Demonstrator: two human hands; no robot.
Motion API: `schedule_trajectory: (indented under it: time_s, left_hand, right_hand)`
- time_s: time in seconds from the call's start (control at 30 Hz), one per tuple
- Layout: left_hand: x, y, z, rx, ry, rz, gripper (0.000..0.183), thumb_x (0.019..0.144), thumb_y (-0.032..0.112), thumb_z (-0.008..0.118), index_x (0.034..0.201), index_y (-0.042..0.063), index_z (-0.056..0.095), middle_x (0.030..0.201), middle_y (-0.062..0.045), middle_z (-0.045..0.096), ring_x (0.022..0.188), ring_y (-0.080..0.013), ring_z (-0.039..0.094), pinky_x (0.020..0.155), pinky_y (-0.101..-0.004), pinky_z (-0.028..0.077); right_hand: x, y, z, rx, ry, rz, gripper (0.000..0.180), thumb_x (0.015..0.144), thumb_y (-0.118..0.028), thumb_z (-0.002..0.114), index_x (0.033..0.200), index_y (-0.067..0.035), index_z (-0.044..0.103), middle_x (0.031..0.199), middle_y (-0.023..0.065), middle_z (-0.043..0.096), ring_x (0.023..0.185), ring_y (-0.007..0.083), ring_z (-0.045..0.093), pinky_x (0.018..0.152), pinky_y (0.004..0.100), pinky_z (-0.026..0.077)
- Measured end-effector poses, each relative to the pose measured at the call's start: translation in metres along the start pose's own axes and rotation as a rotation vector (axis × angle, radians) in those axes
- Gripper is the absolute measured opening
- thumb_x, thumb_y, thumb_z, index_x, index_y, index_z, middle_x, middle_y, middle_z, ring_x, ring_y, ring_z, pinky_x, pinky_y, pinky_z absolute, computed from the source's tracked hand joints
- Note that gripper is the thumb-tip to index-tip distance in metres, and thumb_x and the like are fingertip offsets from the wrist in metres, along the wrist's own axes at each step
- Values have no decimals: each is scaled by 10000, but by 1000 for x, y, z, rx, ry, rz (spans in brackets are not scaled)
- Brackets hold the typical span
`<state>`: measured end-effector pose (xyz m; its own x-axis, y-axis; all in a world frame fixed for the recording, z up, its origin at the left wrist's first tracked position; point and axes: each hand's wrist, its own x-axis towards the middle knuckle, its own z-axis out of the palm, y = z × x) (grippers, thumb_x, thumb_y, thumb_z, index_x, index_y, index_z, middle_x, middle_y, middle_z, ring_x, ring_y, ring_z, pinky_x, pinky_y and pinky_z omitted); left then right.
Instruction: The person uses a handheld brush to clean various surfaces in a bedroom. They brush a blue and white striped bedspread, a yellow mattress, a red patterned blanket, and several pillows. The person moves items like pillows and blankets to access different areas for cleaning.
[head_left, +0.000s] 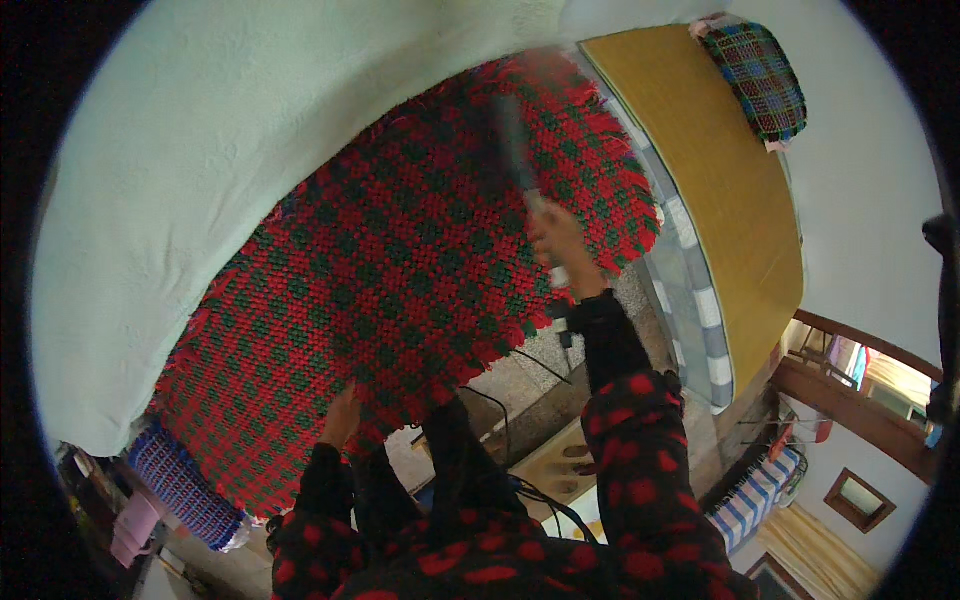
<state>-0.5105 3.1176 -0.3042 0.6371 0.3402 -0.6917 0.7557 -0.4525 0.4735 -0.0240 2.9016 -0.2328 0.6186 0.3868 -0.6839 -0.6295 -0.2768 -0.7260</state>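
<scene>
A thick woven mat (420, 247) in red and dark green plaid, with fringed edges, spreads before me beside a wall. My right hand (559, 236) is closed around the pale handle of a long grey tool (513, 142), perhaps a brush; blur hides its exact kind. The tool lies over the right part of the mat. My left hand (343, 416) is at the mat's near edge, its fingers partly hidden, so whether it grips the fabric is unclear.
At the right, a yellow-brown board-like mat (697, 150) lies over checked fabric (709, 315), with a plaid cushion (757, 79) at its far end. A blue woven roll (184, 484) is at the lower left. Black cables (555, 510) run near my legs.
</scene>
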Motion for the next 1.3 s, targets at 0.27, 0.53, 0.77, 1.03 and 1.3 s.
schedule_trajectory:
  time_s: [0.27, 0.53, 0.77, 1.03, 1.3]
  left_hand:
    - [35, 31, 12, -39, 8, 113, 402, 827, 110, 437, 1223, 60, 480, 861, -239, 607, 802, -411, 574, 721, -465, 465]
    - [39, 34, 8, 320, -84, 245, 357, 818, 133, 420, 1143, 27, 522, 951, -232, 602, 834, -413, 574, 739, -467, 471]
    - [45, -16, 21, 161, 12, 160, 372, 832, 146, 474, 1185, 32, 497, 897, -181, 600, 831, -326, 582, 705, -425, 474]
    - [54, -28, 18, 70, -237, -201, 488, 828, 169, 499, 1293, 61, 398, 857, -196, 592, 797, -322, 580, 701, -426, 457]
    - [76, -8, -7, -398, -112, -235, 603, 898, 168, 466, 1415, 90, 165, 1170, -196, 513, 962, -295, 541, 778, -393, 445]
  right_hand:
    - [-41, 54, -158, 413, 538, -203, 81, 878, -146, 507, 839, -87, 468, 643, 29, 467, 469, 125, 427, 408, 295, 369]
    - [-74, 67, 65, -572, 114, -189, 452, 874, -218, 491, 1311, -138, 410, 1086, 135, 590, 735, 282, 624, 650, 367, 495]
    - [-93, 59, 196, -895, -886, -282, 468, 843, -204, 518, 1292, -108, 423, 968, 190, 595, 859, 365, 583, 735, 447, 467]
    - [42, -33, 35, -246, -331, 105, 211, 861, -257, 563, 1030, -133, 546, 687, -5, 520, 477, 93, 479, 375, 242, 396]
    - [21, -11, -132, 185, 225, -303, 247, 930, -275, 429, 777, -89, 481, 604, 0, 438, 491, 106, 420, 442, 261, 313]
